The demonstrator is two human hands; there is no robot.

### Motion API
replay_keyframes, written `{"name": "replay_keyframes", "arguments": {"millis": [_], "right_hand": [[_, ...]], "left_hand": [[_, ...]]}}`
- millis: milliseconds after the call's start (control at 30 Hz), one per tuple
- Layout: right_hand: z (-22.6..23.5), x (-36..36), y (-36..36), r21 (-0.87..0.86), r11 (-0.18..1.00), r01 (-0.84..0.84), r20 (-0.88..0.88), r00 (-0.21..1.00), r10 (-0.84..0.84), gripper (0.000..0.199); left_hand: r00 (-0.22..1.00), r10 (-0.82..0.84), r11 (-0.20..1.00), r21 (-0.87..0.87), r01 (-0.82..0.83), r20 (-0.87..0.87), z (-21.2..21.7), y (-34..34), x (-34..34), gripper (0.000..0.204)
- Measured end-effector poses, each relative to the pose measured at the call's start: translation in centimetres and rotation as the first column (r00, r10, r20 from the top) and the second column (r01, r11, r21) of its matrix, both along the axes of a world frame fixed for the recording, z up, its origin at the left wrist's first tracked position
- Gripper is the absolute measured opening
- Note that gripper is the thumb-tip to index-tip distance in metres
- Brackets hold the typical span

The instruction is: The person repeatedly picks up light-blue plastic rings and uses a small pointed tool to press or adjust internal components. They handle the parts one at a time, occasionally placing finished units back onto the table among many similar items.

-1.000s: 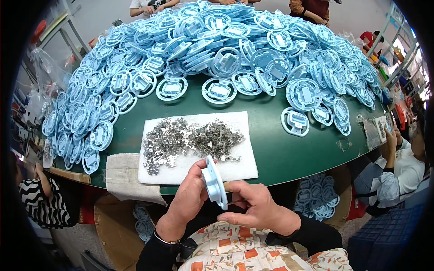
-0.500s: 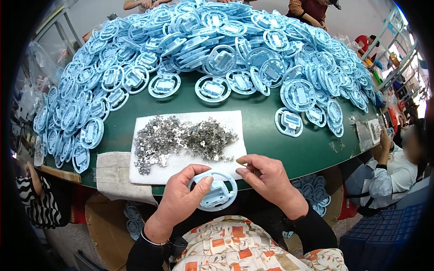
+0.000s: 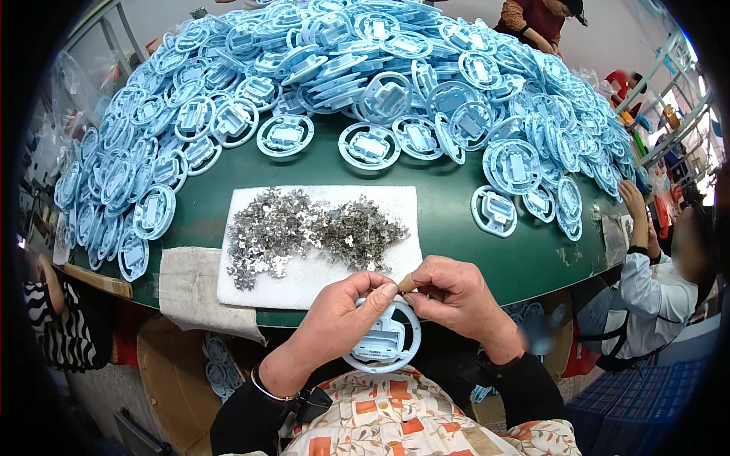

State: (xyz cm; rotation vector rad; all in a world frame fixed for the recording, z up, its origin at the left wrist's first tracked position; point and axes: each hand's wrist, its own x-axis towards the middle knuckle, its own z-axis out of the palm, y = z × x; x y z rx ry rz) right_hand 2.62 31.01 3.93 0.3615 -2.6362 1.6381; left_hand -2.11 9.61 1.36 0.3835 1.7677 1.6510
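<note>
My left hand (image 3: 332,321) grips a light-blue round plastic part (image 3: 382,340), like a small toy steering wheel with a box-shaped hub, by its upper left rim. The part is tilted toward me just past the table's near edge. My right hand (image 3: 458,298) is pinched at the top of that rim, its fingertips meeting my left thumb. A tan covering wraps one right fingertip. Whatever lies in the pinch is too small and hidden to name. Just beyond my hands, small silvery metal pieces (image 3: 274,237) lie in two heaps on a white foam sheet (image 3: 395,199).
A large heap of similar blue parts (image 3: 342,68) covers the far side of the green table (image 3: 304,171) and both flanks. A grey cloth (image 3: 201,292) hangs over the near edge. Co-workers sit at left and right; another person (image 3: 532,26) stands behind the heap.
My right hand has moved left to meet my left thumb at the part's rim. The blue part has shifted slightly right and down, turning in my left hand. The right-hand co-worker's arm has risen.
</note>
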Motion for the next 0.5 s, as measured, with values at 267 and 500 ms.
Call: {"name": "replay_keyframes", "arguments": {"millis": [267, 500], "right_hand": [[-0.3, 0.2, -0.3, -0.259, 0.965, 0.049, 0.129, 0.991, -0.015, 0.008], [-1.4, -0.1, -0.1, -0.341, 0.938, 0.06, 0.154, 0.988, -0.007, 0.011]], "left_hand": [[0.998, -0.021, 0.988, 0.156, 0.012, 0.056, -1.3, 0.2, 0.4, 0.026], [0.996, -0.049, 0.987, 0.155, 0.036, 0.08, -0.3, 0.0, 0.5, 0.024]]}}
